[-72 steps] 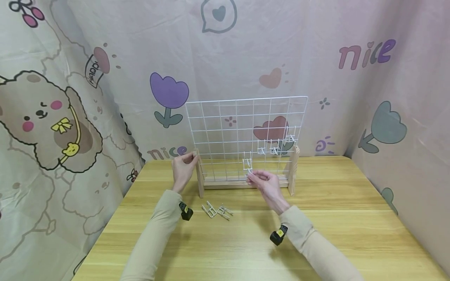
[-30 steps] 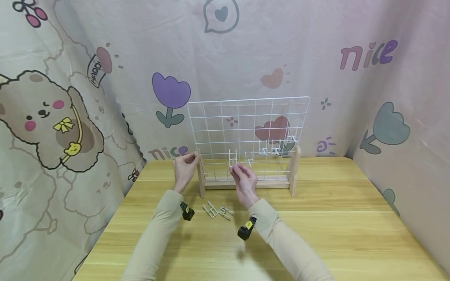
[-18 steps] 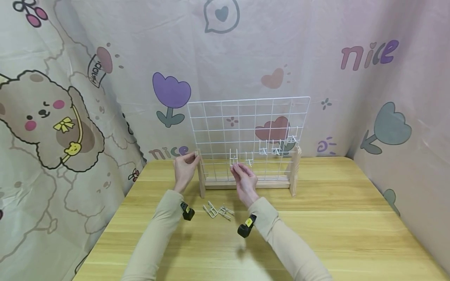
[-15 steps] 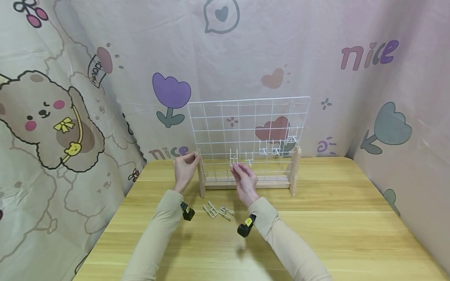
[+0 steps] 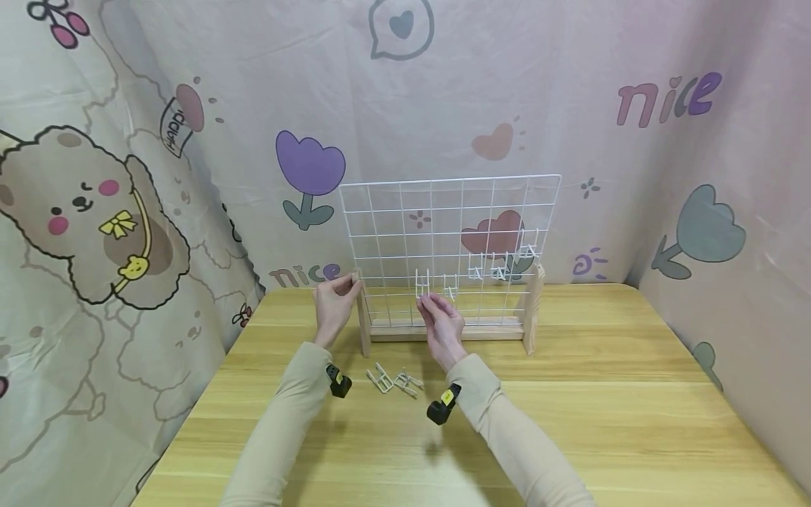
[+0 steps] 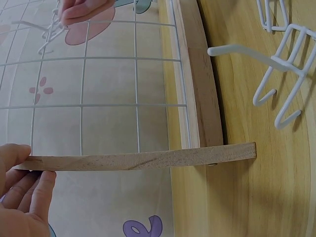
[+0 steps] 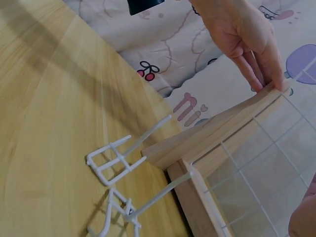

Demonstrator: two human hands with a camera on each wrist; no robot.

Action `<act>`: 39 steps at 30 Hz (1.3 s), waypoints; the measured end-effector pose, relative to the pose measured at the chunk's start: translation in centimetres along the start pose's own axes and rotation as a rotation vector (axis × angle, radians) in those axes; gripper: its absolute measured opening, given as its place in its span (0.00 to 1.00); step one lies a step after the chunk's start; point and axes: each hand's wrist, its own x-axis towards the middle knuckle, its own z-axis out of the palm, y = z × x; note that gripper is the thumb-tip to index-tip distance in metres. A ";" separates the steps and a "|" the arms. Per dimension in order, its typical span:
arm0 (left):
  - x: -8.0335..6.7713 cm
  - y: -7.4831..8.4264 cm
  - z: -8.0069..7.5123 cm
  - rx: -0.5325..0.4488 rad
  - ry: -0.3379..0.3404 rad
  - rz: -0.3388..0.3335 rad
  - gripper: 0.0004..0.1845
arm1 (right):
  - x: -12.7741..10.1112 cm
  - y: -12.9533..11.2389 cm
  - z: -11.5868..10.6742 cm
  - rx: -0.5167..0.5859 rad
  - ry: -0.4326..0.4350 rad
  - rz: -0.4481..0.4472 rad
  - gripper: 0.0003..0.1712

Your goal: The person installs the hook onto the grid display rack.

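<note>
At the grid: right hand (image 5: 440,325) has come left, pinching a white hook (image 5: 422,284) onto the wire grid (image 5: 447,211).
Left hand (image 5: 334,301): still pinches the wooden post (image 5: 361,320).
Desk (image 5: 570,408): two loose hooks (image 5: 393,381) remain.

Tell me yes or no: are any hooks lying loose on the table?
Yes, two white wire hooks lie on the wooden table in front of the grid rack, between the person's forearms.

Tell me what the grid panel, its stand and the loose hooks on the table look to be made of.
Grid panel: thin wire with a smooth white coat, probably painted or plastic-coated metal. Stand: bare pale wood, with visible grain and a matte, unvarnished look. Loose hooks: the same thin white wire, bent into shape, likely coated metal too. Table: yellowish wood-grain planks, possibly laminate.
</note>
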 end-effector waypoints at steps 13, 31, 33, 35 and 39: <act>0.0 0.0 0.0 -0.007 0.009 0.007 0.15 | 0.3 0.0 -1.2 -0.060 -0.003 -0.019 0.13; 0.0 0.0 0.0 -0.018 0.008 0.009 0.15 | -0.2 0.3 -2.6 -0.288 -0.007 -0.085 0.17; 0.0 0.0 0.0 -0.016 0.009 0.012 0.15 | -0.4 0.3 -2.9 -0.330 -0.016 -0.094 0.15; 0.0 -0.1 0.1 -0.014 0.010 0.014 0.15 | -0.6 0.2 -3.2 -0.374 -0.026 -0.101 0.14; 0.0 0.0 0.0 -0.014 0.005 0.021 0.15 | -1.0 0.2 -3.7 -0.447 -0.038 -0.112 0.15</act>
